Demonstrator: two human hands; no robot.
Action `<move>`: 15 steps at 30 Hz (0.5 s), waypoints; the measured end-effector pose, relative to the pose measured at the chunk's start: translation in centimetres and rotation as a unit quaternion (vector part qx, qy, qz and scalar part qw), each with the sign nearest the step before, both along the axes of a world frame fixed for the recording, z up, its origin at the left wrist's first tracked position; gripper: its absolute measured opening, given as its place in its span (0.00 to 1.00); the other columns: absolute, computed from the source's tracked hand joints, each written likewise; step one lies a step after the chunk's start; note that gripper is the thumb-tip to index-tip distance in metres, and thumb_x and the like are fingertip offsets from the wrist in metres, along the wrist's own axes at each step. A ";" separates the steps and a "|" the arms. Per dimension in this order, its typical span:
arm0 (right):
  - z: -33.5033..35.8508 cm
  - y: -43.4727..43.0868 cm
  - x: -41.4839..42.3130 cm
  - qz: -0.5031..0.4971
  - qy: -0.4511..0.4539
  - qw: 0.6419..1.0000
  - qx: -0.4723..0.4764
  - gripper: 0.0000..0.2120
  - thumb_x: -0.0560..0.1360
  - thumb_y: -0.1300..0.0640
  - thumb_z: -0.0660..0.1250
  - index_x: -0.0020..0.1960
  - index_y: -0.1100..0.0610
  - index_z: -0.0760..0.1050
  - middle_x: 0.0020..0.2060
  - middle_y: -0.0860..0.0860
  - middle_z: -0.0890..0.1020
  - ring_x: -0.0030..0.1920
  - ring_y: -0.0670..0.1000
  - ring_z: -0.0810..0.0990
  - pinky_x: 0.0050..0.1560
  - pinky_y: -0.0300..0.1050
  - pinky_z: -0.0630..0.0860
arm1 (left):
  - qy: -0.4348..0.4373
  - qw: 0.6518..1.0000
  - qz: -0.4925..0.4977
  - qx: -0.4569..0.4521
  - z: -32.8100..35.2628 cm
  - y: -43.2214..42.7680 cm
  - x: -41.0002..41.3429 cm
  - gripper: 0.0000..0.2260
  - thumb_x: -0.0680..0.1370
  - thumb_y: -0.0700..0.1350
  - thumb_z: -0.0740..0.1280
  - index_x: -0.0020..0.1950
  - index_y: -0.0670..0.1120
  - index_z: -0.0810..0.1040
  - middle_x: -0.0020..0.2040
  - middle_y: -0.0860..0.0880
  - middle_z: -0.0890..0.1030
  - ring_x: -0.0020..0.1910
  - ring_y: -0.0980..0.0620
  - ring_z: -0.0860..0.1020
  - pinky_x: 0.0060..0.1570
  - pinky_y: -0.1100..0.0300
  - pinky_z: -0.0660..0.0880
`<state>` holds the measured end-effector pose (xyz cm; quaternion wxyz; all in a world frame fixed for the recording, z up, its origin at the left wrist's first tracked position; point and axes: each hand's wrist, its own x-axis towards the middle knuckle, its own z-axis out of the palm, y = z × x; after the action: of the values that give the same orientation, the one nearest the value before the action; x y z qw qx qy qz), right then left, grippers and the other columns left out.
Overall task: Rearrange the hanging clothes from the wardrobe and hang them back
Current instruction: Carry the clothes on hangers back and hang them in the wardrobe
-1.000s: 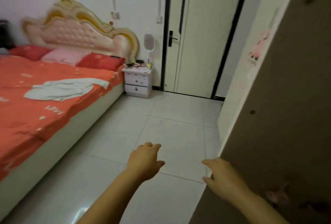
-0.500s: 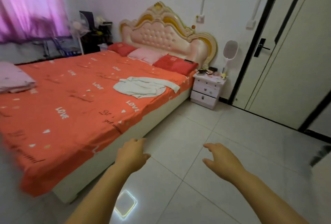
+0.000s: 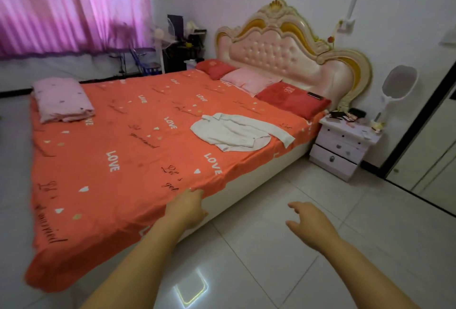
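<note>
While my left hand (image 3: 186, 207) and right hand (image 3: 308, 217) are empty, fingers loose, the white long-sleeved shirt (image 3: 237, 133) lies on the orange printed bed (image 3: 111, 136), toward its headboard end, long axis roughly along the bed's near side. Left hand at the bed's edge; right hand off the bed. Left looks marginally nearer.

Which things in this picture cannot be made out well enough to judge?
Head view:
- Wardrobe: outside the frame, so no hanging clothes show.
- White shirt on the bed: its folds hide whether a hanger is inside.
- Items on the nightstand: too small to name.
- Left hand at the bed's edge: its own back hides whether the fingers grip.
</note>
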<state>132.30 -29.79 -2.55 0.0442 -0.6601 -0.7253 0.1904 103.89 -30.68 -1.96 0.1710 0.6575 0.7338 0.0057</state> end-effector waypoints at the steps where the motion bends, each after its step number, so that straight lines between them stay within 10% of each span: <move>1: -0.1 2.4 0.3 0.007 0.003 1.000 -0.003 0.26 0.77 0.51 0.64 0.73 0.54 0.62 0.67 0.53 0.70 0.65 0.50 0.71 0.64 0.41 0.66 | 0.000 1.000 0.006 -0.006 0.1 2.0 0.4 0.22 0.75 0.53 0.65 0.67 0.51 0.68 0.64 0.47 0.72 0.62 0.46 0.71 0.58 0.51 0.71; 15: -0.7 31.9 0.4 0.083 -0.013 0.996 -0.011 0.26 0.76 0.51 0.65 0.72 0.54 0.64 0.67 0.53 0.70 0.66 0.51 0.70 0.65 0.43 0.66 | -0.026 0.996 0.069 -0.040 -1.4 27.4 2.6 0.27 0.76 0.54 0.63 0.73 0.50 0.62 0.68 0.45 0.68 0.65 0.45 0.69 0.62 0.52 0.69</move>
<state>132.67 2.13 -3.22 0.0116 -0.6008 -0.7758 0.1924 106.50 -3.23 -3.35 0.2154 0.5978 0.7722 0.0056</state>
